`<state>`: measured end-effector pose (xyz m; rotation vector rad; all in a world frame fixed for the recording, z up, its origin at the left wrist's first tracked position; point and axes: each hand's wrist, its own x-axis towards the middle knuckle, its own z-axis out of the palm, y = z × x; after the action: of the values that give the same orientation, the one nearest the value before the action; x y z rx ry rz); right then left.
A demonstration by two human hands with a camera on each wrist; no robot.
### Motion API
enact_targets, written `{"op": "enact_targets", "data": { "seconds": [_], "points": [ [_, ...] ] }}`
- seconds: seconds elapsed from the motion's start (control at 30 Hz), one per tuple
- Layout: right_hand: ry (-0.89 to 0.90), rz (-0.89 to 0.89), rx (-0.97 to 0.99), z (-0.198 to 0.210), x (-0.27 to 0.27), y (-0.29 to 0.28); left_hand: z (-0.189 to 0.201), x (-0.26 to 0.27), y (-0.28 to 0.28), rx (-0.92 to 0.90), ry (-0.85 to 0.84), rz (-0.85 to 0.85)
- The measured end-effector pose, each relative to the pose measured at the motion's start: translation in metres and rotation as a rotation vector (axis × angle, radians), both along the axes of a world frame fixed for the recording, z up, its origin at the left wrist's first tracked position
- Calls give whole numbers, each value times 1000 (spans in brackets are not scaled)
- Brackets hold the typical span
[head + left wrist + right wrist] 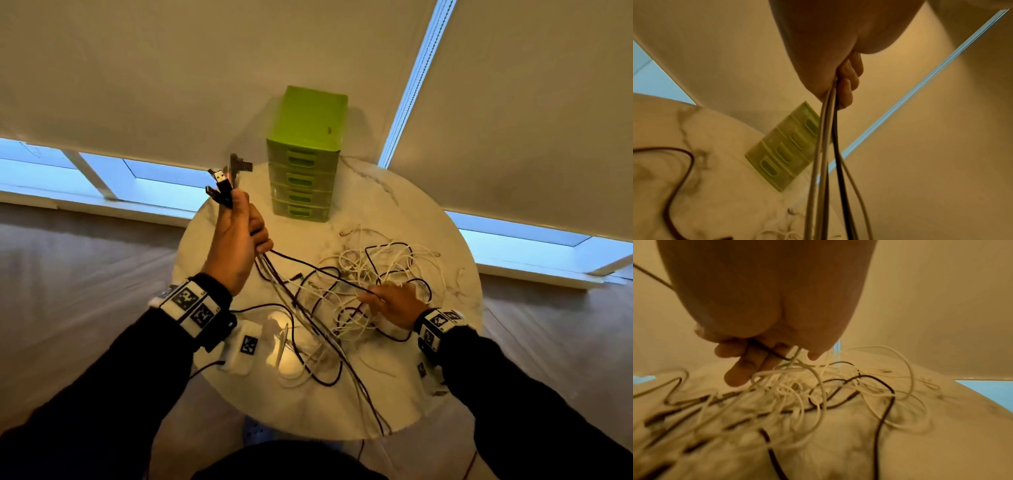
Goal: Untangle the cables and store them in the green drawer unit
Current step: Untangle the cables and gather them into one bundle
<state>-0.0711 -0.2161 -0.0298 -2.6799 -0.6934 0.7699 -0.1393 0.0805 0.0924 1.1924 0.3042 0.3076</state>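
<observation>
My left hand [238, 240] is raised above the counter [435, 394], its fingers [849, 73] clenched round a bundle of cables [274, 270]. The head view shows what my left wrist view cannot: the USB plugs [222, 181] fanning out above my fist. The wrist view instead shows the pale and dark strands hanging straight down out of my grip.

My right hand [394, 305] is low on the tangle of white and dark cables [383, 267] spread over the counter. From the head it looks merely laid on them; the right wrist view shows my fingers [748, 368] curled, pinching a dark strand and a white one.

The green drawer unit [305, 154] stands at the counter's far edge, all drawers closed, well apart from both hands.
</observation>
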Motion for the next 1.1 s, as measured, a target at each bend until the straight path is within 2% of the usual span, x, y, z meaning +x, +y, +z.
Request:
{"op": "enact_targets", "data": {
  "seconds": [0.13, 0.27, 0.43, 0.57, 0.67, 0.83, 0.93, 1.1],
  "points": [
    [-105, 22, 16, 21, 17, 9, -5, -3, 15, 123, 25, -12],
    [-248, -40, 60, 48, 23, 27, -18, -8, 0, 195, 98, -75],
    [-342, 26, 76, 79, 6, 70, -36, -12, -42, 391, 271, -241],
    [-382, 108, 118, 95, -17, 87, -35, -7, -58, 392, 356, -295],
    [-300, 117, 172, 94, -29, 90, -29, -2, -62, 280, 365, -260],
    [37, 49, 363, 69, -33, 84, -29, 1, -72, 258, 262, -222],
    [108, 48, 216, 55, -19, 76, -24, -2, -74, 272, 221, -251],
    [-33, 85, -235, 27, 6, 34, 1, 5, -47, 70, 31, -175]
  ]
}}
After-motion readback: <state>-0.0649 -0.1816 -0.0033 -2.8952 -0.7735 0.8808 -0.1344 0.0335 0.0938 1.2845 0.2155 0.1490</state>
